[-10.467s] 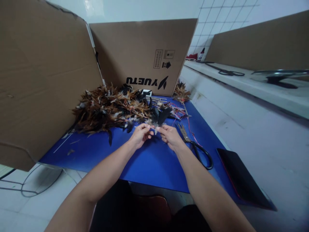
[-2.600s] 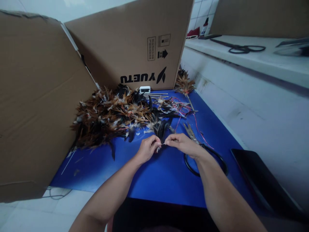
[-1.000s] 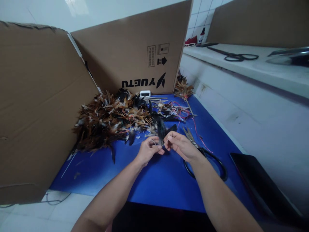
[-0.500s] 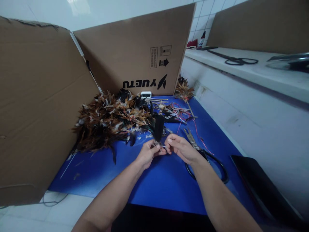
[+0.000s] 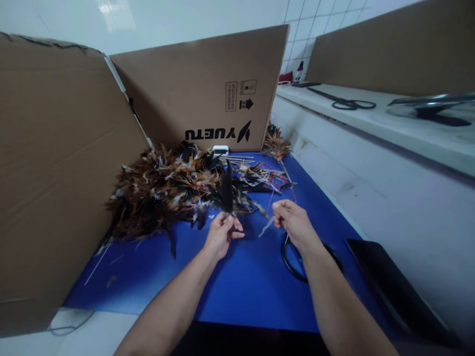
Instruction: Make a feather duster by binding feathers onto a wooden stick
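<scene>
My left hand pinches the quill end of a black feather, which stands upright above my fingertips. My right hand is closed around a pale wisp that hangs down and to the left from its fingers; I cannot tell whether it is a bit of down or stripped quill. The two hands are apart, with bare blue mat between them. Judging by that, the feather looks separated from the scrap, so this one piece seems close to trimmed, while most of the stock is unworked: the big pile of brown and black feathers lies just beyond my left hand, touching the mat. Scissors lie under my right wrist, only their black loops showing. Farther back are thin sticks and red threads, a small feather bundle, and the cardboard box. A dark tablet rests on the tabletop to my right.
</scene>
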Demonstrator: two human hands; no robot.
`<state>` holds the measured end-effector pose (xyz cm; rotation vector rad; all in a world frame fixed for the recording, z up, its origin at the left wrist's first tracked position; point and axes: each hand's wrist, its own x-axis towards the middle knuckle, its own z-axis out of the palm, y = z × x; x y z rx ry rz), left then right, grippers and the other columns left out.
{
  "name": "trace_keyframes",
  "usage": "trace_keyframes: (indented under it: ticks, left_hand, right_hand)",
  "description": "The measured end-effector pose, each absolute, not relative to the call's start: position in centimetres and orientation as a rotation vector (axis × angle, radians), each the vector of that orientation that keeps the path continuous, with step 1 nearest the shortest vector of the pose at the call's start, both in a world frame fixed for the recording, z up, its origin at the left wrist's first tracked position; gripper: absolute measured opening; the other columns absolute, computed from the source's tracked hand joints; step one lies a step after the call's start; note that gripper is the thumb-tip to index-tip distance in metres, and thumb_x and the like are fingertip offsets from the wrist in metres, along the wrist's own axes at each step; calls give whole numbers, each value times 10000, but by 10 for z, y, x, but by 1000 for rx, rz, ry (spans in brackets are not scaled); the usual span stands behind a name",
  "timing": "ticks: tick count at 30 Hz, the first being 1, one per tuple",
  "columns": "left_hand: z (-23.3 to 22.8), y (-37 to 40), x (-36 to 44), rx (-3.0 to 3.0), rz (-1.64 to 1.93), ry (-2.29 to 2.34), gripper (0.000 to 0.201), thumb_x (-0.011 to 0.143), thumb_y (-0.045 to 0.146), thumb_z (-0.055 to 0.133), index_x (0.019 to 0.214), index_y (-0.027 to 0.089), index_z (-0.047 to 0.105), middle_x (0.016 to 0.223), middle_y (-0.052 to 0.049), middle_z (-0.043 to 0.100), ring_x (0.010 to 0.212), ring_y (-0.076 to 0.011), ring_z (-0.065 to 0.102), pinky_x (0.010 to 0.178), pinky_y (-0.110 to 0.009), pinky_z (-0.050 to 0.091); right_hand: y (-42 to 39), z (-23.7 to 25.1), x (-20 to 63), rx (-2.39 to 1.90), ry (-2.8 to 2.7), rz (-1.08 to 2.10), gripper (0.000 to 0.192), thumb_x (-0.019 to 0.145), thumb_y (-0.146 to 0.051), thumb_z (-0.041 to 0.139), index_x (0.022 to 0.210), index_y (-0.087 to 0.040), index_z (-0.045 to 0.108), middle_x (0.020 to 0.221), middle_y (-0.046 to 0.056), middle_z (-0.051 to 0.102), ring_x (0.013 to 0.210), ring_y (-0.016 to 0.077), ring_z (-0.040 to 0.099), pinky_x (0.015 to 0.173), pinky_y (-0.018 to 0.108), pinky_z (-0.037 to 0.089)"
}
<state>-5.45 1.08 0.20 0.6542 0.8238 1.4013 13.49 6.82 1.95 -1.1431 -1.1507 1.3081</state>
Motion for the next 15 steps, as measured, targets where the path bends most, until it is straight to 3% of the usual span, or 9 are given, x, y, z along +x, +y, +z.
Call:
trace_keyframes:
  ticks: [3, 5, 9, 15]
  left_hand:
    - [-4, 14, -48, 703, 1385, 812, 321, 713, 380, 706, 803, 146, 505, 683, 3, 597, 589, -94, 592, 581, -238, 539]
    - [-6, 17, -45, 726, 1376, 800, 323, 720, 381, 700, 779, 145, 487, 692, -7, 610, 587, -97, 599, 593, -244, 540]
    - [-8, 23, -43, 740, 1376, 785, 309, 744, 368, 679, 765, 147, 465, 698, -12, 617, 586, -98, 606, 604, -248, 539]
    - [-8, 28, -47, 714, 1434, 792, 297, 745, 361, 677, 771, 142, 478, 695, -8, 612, 579, -90, 598, 591, -234, 531]
  right_hand:
    - [77, 10, 150, -1431, -1488, 861, 158, 741, -368, 586, 751, -213, 553, 558, -29, 532, 503, 131, 514, 501, 262, 409]
    - [81, 10, 160, -1557, -1763, 525, 129, 748, -321, 565, 815, -219, 605, 744, 24, 625, 677, 183, 591, 634, 317, 456]
    - [97, 28, 168, -1617, -2026, -50, 193, 796, -284, 516, 911, -211, 652, 1036, 95, 620, 942, 255, 566, 798, 373, 443]
    - [158, 46, 143, -1525, -2275, -177, 246, 835, -157, 449, 919, -180, 679, 1003, 85, 659, 977, 228, 547, 891, 321, 394]
